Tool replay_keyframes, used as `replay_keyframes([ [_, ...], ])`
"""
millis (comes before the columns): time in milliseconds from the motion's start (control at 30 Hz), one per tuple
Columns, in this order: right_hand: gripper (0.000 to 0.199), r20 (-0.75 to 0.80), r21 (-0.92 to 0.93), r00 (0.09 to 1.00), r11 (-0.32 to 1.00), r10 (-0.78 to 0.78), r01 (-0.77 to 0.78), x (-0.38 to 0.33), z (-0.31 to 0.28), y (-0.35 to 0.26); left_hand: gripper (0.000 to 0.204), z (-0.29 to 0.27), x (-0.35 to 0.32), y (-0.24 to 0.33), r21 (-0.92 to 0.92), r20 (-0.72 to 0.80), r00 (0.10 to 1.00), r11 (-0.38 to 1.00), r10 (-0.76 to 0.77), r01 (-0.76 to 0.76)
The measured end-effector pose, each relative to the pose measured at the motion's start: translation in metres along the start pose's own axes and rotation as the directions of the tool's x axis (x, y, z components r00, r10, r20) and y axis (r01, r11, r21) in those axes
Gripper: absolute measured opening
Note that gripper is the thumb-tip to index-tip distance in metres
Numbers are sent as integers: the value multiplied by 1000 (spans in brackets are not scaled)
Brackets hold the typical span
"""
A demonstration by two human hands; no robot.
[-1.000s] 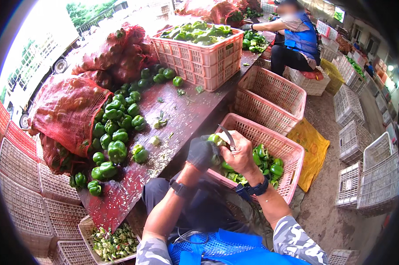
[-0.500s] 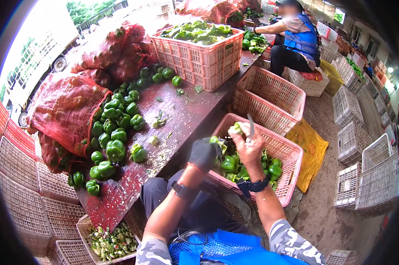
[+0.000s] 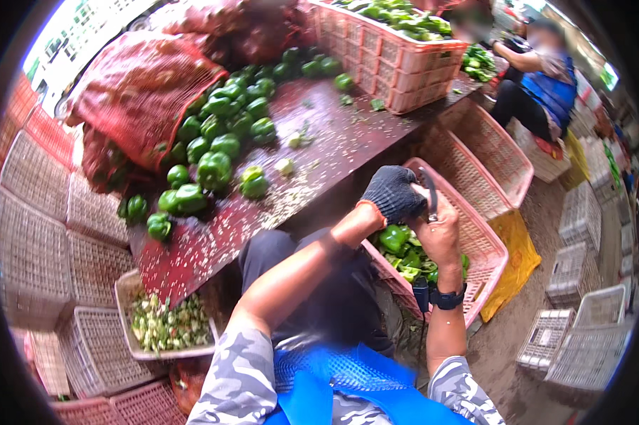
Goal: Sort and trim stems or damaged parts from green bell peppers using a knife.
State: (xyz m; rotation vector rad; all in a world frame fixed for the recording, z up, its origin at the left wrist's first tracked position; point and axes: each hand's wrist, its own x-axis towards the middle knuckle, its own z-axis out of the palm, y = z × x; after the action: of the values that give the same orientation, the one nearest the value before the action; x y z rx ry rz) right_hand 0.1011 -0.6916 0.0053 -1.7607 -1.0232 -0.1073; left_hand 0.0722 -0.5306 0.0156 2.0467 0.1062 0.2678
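My left hand (image 3: pixel 394 196), in a dark knit glove with an orange cuff, is closed above the pink crate (image 3: pixel 491 249); whatever lies in its fingers is hidden. Right beside it, touching or nearly so, my bare right hand (image 3: pixel 440 232) grips a small knife (image 3: pixel 430 190) whose dark, narrow blade points up. Below both hands, cut green pepper pieces (image 3: pixel 404 248) lie in the crate. To the left, whole green bell peppers (image 3: pixel 214 170) are heaped on a dark red table (image 3: pixel 326 152), with pale seeds scattered over it.
Red mesh sacks (image 3: pixel 139 99) bulge behind the peppers. A tall pink crate (image 3: pixel 390 67) of cut peppers stands on the table. Under the table's near corner sits a bin (image 3: pixel 128 304) of pepper cores. Nested crates (image 3: pixel 486 159) and a seated co-worker (image 3: pixel 542 88) are at right.
My hands have come together, and the blade now stands up between them. The pale-green piece at my right fingertips is no longer visible. The whole view has shifted and turned.
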Motion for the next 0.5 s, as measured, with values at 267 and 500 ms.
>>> replay_keyframes([
  [267,30,-63,170,989,978,136,-124,16,61,-6,17,-47,-10,-46,-69,-94,963,967,-252,246],
  [500,22,-132,93,991,996,7,5,28,95,0,15,-58,-10,-88,773,-47,950,613,310,-162],
])
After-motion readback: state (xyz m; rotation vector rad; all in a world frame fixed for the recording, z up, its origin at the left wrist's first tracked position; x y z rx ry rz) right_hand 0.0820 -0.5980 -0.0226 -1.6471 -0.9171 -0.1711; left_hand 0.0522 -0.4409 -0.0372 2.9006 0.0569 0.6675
